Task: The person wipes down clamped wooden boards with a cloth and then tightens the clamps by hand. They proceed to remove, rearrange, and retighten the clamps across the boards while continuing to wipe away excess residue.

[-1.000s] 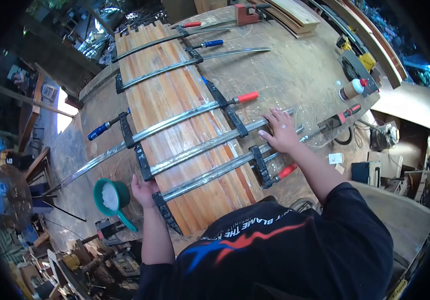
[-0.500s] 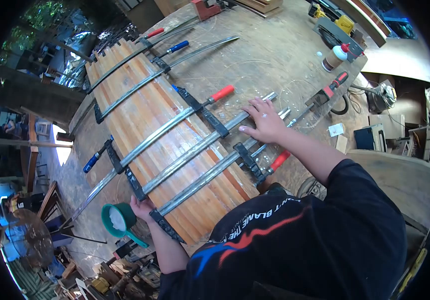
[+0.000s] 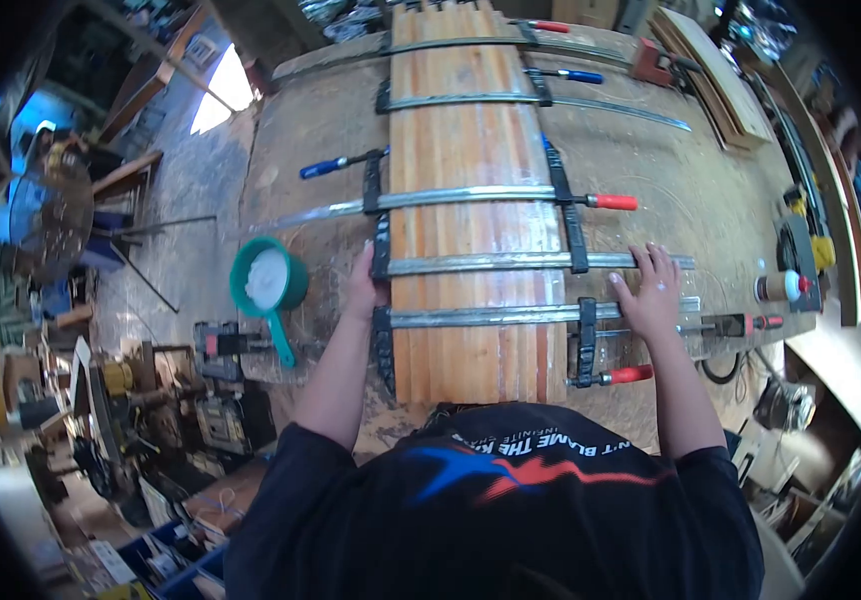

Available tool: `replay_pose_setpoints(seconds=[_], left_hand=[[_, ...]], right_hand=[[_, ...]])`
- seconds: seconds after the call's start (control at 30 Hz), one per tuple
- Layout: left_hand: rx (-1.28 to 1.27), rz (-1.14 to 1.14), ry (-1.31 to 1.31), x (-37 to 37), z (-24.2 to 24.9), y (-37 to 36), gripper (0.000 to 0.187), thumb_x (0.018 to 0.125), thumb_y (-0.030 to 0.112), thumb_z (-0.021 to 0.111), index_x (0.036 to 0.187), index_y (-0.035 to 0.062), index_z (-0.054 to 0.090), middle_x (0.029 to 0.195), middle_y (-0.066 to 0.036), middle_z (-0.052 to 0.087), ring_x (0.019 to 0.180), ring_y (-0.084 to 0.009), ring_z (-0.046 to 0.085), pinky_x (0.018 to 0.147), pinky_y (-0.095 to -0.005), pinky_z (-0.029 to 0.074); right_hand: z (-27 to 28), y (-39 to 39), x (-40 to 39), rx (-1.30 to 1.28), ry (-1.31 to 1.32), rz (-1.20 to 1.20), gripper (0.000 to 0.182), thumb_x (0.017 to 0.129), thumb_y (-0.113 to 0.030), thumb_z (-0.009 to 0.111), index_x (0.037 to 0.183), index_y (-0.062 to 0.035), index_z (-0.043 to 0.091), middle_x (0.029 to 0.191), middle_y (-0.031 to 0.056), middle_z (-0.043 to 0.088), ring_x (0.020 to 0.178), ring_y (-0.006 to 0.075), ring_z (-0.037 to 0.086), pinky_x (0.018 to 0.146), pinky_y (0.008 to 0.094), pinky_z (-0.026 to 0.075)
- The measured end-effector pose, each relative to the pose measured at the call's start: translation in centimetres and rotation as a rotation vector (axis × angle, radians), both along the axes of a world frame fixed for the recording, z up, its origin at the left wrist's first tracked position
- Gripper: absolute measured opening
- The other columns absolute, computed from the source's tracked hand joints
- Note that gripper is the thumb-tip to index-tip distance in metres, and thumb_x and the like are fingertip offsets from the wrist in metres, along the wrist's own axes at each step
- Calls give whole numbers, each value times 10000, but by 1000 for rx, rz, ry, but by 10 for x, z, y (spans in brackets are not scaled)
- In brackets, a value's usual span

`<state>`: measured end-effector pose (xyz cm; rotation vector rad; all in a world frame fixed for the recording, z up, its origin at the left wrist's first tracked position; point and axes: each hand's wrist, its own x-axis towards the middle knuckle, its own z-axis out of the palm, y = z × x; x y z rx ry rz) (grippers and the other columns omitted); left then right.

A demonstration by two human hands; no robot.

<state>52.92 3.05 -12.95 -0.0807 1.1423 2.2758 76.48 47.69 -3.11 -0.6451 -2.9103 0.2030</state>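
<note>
A panel of long wooden strips (image 3: 476, 230) lies on the worktable, crossed by several metal bar clamps (image 3: 481, 263). My left hand (image 3: 361, 285) is at the panel's left edge, against the black end of a bar clamp, fingers pointing forward and partly hidden. My right hand (image 3: 656, 290) rests over the right ends of the two nearest clamp bars, fingers spread and thumb apart. To the left of my left hand stands a green dipper (image 3: 296, 285) with white stuff in it. The nearest clamp has a red handle (image 3: 628, 374), just below my right hand.
The worktable (image 3: 321, 120) carries a loose bar clamp (image 3: 746, 325) at the right and a glue bottle (image 3: 779, 288) with a red cap. Boards (image 3: 716, 80) are stacked at the far right. Tools and machines crowd the floor at the lower left.
My view has swung round, so the panel now points straight ahead instead of slanting left. Both hands stay by the same clamps, the right one a little further along the bars.
</note>
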Motion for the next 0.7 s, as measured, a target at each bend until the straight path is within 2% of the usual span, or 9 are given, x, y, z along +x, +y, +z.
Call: replay_pose_setpoints(seconds=[0.07,0.17,0.27,0.37,0.47,0.67,0.7], left_hand=[[-134,19,-26,6,11,1,488,1088,459,503,1332,67,662,1274,-90,721,1153,-246,688,1033,-416,516],[-95,-5,-60,8,23,8,494,1085,475,509,1310,68,677,1246,-87,733,1100,-237,705,980,-395,535],[-299,-19,-142,9,47,13,504,1079,492,525,1273,60,697,1207,-84,742,1051,-223,713,941,-370,539],[-523,-6,-59,9,52,11,517,1071,506,538,1238,51,716,1150,-90,752,1031,-218,714,925,-348,534],[-785,-125,14,12,60,-1,535,1078,506,521,1202,29,730,1114,-122,757,1027,-219,714,912,-346,524],[-1054,102,394,36,33,6,558,1100,481,481,1072,-20,725,896,-100,717,840,-185,664,775,-356,489],[-1039,88,368,35,34,9,555,1100,477,483,1066,-22,722,883,-95,705,826,-182,649,768,-355,486]], right_hand=[[-3,-2,0,14,-20,3,652,930,-534,681,1445,-144,594,1543,197,507,1502,371,385,1268,550,194],[1,-2,-1,15,-23,3,650,938,-533,671,1454,-145,589,1551,197,503,1506,372,380,1269,544,195],[0,-2,0,17,-30,4,648,947,-531,661,1462,-146,584,1556,192,501,1511,368,376,1271,538,194],[-1,-2,1,22,-28,-1,644,952,-527,656,1464,-145,583,1554,183,506,1511,360,377,1272,535,194],[0,-3,1,18,-20,0,634,954,-526,654,1454,-141,588,1532,175,527,1507,354,385,1272,533,196],[8,-7,3,1,7,-17,605,941,-548,664,1385,-140,624,1445,160,578,1471,349,427,1264,544,219],[6,-9,2,5,24,-30,605,935,-554,668,1376,-142,628,1438,155,581,1466,347,433,1262,548,224]])
